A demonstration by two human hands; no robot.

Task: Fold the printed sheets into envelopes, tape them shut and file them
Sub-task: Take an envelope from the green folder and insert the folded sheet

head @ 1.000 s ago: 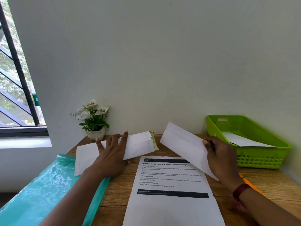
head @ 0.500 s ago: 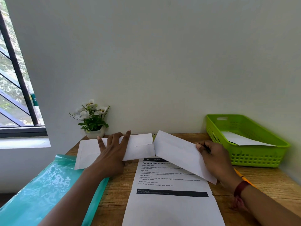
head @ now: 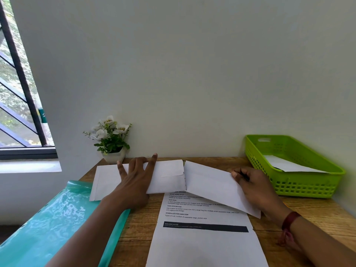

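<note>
The envelope gripped by the right hand has been lowered at centre; the left hand lies open on the stack. One is filed in the tray; the sheet remains unfolded.

matt white paper envelopes, wood-grain table, glossy teal plastic folder, perforated green plastic basket

Printed sheet partly under the envelope, bottom edge cut off, small text illegible.
</note>
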